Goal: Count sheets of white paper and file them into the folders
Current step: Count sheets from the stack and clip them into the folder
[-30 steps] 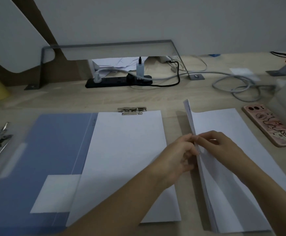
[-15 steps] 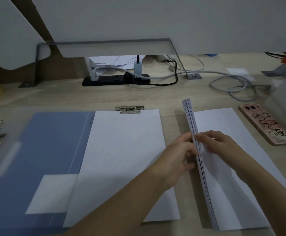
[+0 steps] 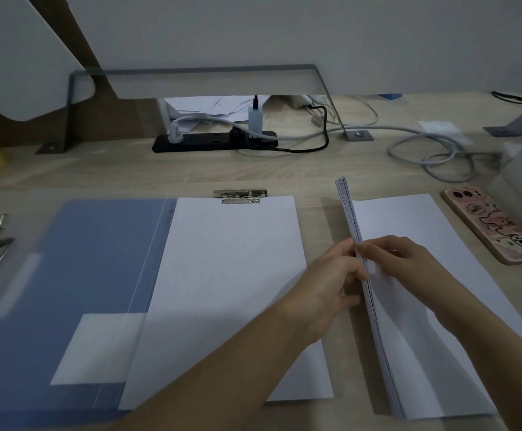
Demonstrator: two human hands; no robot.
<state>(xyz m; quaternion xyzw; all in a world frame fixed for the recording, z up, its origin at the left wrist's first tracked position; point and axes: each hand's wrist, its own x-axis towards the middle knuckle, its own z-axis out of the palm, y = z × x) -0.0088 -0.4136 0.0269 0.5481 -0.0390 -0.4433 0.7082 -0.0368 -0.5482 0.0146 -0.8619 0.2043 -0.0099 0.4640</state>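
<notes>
Evidently mid-count, the left hand (image 3: 331, 281) and right hand (image 3: 409, 262) pinch with their fingers the raised edge of the white paper stack (image 3: 409, 219) at right, while white sheets (image 3: 231, 275) already lie in the open blue plastic folder (image 3: 82, 259) at left.

You now hold up more sheets. The raised left edge of the stack of white paper (image 3: 424, 321) shows as a fanned bundle of several sheets, where a second ago it looked like one thin edge. Your left hand (image 3: 331, 284) has crept slightly up against that edge, with the thumb lying along it. Your right hand (image 3: 409, 262) pinches the thicker bundle from the other side. Your head has tipped a little, so the power strip (image 3: 216, 143) sits slightly higher in view.
</notes>
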